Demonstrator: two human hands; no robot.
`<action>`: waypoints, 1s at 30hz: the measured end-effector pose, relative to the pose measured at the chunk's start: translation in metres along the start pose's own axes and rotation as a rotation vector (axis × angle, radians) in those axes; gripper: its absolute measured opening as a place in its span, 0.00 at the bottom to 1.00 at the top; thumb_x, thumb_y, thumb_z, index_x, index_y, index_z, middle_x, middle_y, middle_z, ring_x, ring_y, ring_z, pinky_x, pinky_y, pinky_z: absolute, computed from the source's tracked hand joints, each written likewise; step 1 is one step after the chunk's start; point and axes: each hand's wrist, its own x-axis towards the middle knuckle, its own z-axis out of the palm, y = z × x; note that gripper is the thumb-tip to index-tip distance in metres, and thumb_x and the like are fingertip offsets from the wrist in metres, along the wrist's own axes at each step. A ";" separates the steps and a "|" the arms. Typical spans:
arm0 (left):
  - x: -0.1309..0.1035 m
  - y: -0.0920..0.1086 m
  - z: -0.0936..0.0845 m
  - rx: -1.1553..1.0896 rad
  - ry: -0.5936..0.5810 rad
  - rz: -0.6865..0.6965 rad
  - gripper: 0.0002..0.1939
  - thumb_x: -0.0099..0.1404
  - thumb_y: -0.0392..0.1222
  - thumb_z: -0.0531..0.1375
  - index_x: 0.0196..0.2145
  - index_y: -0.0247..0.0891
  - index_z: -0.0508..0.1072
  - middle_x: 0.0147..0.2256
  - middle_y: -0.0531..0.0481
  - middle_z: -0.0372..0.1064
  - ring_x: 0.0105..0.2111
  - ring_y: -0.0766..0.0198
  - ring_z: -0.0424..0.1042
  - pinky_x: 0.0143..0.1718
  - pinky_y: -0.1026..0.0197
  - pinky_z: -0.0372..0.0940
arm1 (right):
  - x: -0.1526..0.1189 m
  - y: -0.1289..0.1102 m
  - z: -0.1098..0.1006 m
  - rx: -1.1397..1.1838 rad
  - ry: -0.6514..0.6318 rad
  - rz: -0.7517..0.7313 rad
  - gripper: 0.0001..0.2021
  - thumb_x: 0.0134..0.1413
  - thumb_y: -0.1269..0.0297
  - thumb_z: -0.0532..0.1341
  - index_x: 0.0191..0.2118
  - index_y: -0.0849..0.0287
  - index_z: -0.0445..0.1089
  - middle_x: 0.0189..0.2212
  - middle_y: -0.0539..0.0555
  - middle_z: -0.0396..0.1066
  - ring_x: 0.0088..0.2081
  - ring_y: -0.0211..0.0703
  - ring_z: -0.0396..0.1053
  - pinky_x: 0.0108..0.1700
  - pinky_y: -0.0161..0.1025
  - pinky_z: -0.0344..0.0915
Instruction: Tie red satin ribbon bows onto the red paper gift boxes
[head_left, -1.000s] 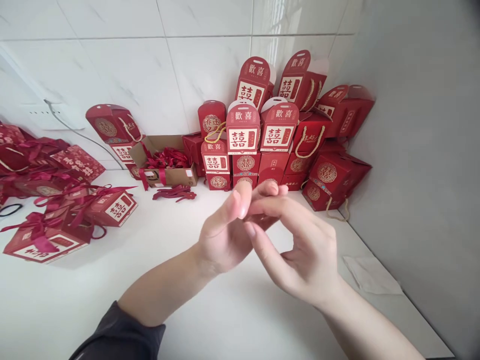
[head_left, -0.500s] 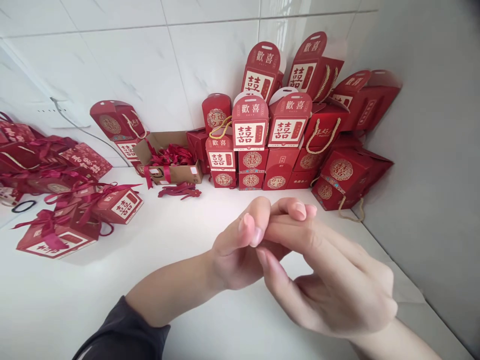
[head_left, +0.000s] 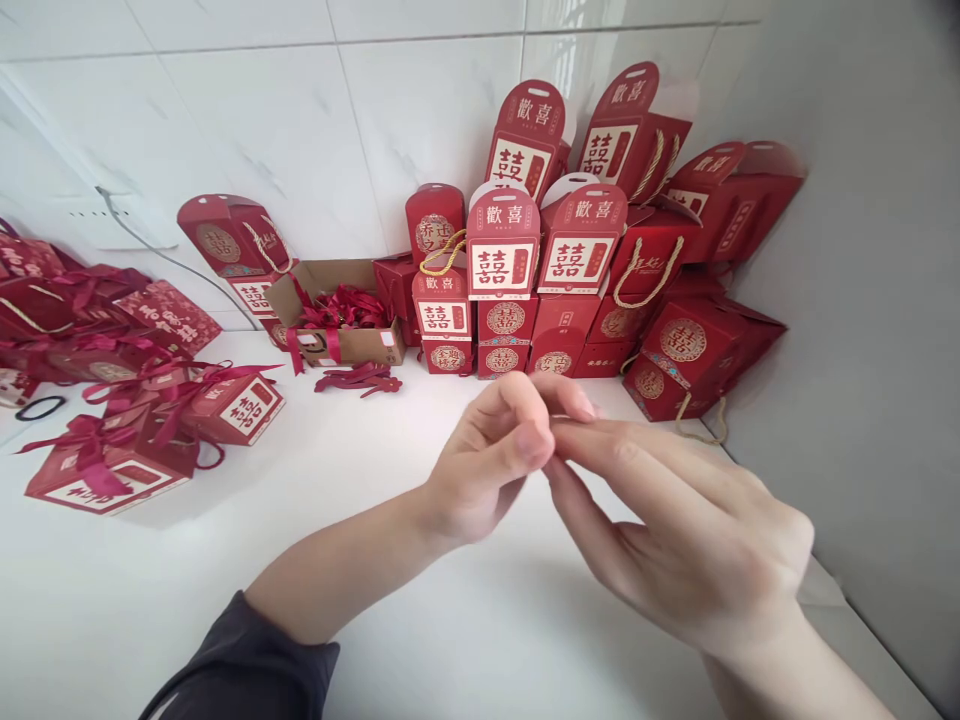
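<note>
Filling the lower view, a white table point(head_left: 420, 620) carries everything here. At its far side, beyond the hands, stands a stack of red gift boxes point(head_left: 504, 265) several layers high, its topmost boxes appearing tilted; a bump to the lower ones could bring these down. At left, two ribbon-tied boxes point(head_left: 146, 473) sit close together, and their trailing loops might catch on a passing sleeve point(head_left: 240, 665). Between them and the stack is an open cardboard carton point(head_left: 375, 346), heaped with red ribbons point(head_left: 345, 308); one end hanging over the edge, if pulled, could drag others out. In the foreground, the right hand point(head_left: 675, 520) brings thumb and forefinger to the curled left hand point(head_left: 487, 465), fingertips pinched close and touching. Whether anything small is between them cannot be told; if so, a loosened pinch could drop it unseen. Loose ribbon strips point(head_left: 356, 378) lie before the carton, likely to tangle if swept together.
</note>
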 end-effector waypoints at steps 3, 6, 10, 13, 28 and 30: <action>0.003 -0.002 -0.004 0.279 0.129 0.174 0.16 0.61 0.47 0.63 0.25 0.39 0.62 0.33 0.51 0.65 0.33 0.66 0.66 0.38 0.59 0.65 | 0.000 0.004 0.004 0.035 0.021 0.028 0.07 0.57 0.75 0.60 0.36 0.55 0.71 0.26 0.49 0.75 0.26 0.36 0.71 0.33 0.33 0.69; 0.004 -0.007 -0.003 0.222 0.184 0.132 0.20 0.60 0.52 0.64 0.24 0.38 0.60 0.33 0.52 0.63 0.29 0.68 0.62 0.32 0.61 0.63 | 0.001 0.005 0.010 0.140 0.040 0.076 0.06 0.57 0.75 0.59 0.36 0.56 0.70 0.25 0.49 0.73 0.25 0.35 0.69 0.30 0.32 0.67; 0.005 -0.012 -0.002 0.023 0.207 -0.027 0.25 0.57 0.57 0.64 0.24 0.37 0.56 0.35 0.53 0.61 0.26 0.71 0.57 0.26 0.64 0.59 | 0.001 0.007 0.015 0.232 0.018 0.123 0.08 0.57 0.77 0.58 0.38 0.57 0.70 0.28 0.50 0.73 0.28 0.34 0.70 0.31 0.31 0.66; 0.006 -0.015 -0.005 -0.039 0.192 -0.033 0.22 0.59 0.54 0.64 0.25 0.37 0.58 0.36 0.53 0.60 0.26 0.72 0.58 0.26 0.65 0.60 | 0.002 0.009 0.018 0.271 -0.001 0.154 0.08 0.58 0.76 0.57 0.38 0.57 0.70 0.29 0.50 0.73 0.28 0.35 0.70 0.31 0.32 0.66; 0.045 0.044 -0.088 0.767 0.567 0.463 0.11 0.60 0.44 0.66 0.28 0.38 0.68 0.18 0.63 0.65 0.17 0.76 0.64 0.16 0.69 0.53 | 0.008 0.090 -0.014 -0.186 -0.022 0.382 0.07 0.57 0.68 0.57 0.40 0.56 0.71 0.38 0.54 0.75 0.38 0.44 0.71 0.41 0.40 0.65; 0.053 0.068 -0.133 0.953 0.805 0.550 0.10 0.59 0.38 0.66 0.29 0.37 0.67 0.18 0.65 0.65 0.17 0.76 0.66 0.16 0.69 0.53 | 0.000 0.132 -0.032 -0.385 0.055 0.572 0.10 0.55 0.64 0.60 0.43 0.57 0.71 0.41 0.58 0.75 0.40 0.48 0.71 0.43 0.43 0.63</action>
